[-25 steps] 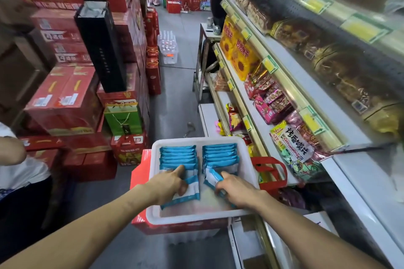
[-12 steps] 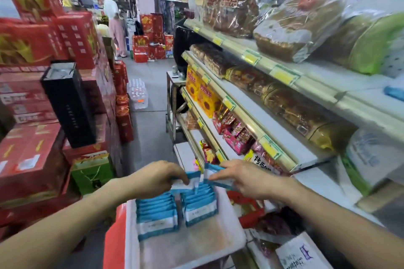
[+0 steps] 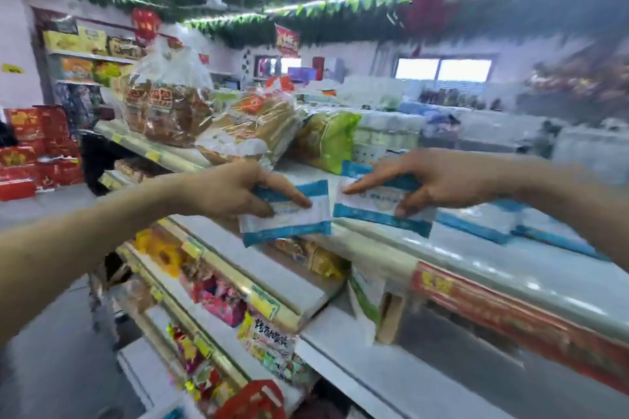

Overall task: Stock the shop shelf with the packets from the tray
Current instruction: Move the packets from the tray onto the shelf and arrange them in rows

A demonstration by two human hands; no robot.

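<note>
Both packets are up at the top shelf (image 3: 483, 258), so the step in hand looks like setting them down. The left grip (image 3: 231, 190) is clamped on the left packet (image 3: 289, 218), forefinger laid across its face, and holds it at the shelf's front lip, partly hanging over the edge. The right grip (image 3: 439, 180) pinches the right packet (image 3: 374, 204) between forefinger and thumb, just over the shelf board, and the two packets are almost touching. To do it well, I would carry both further in, past the lip, and lay them flat with the blue bands lined up with the shelved packets (image 3: 476, 224) to the right, printed side up. They should stay clear of the bread bags (image 3: 170, 112) and the green bag (image 3: 328, 141) behind, and each grip should let go only once its packet rests on the board. The tray is out of view. As for writing, each packet has faint blue print on its white band, too blurred to read. The nearest bread bag has red labels with pale characters, and a lower-shelf bag (image 3: 269, 338) bears bold black Chinese characters, smeared. The yellow price tags (image 3: 153, 156) and the red edge strip (image 3: 434, 282) are illegible.
</note>
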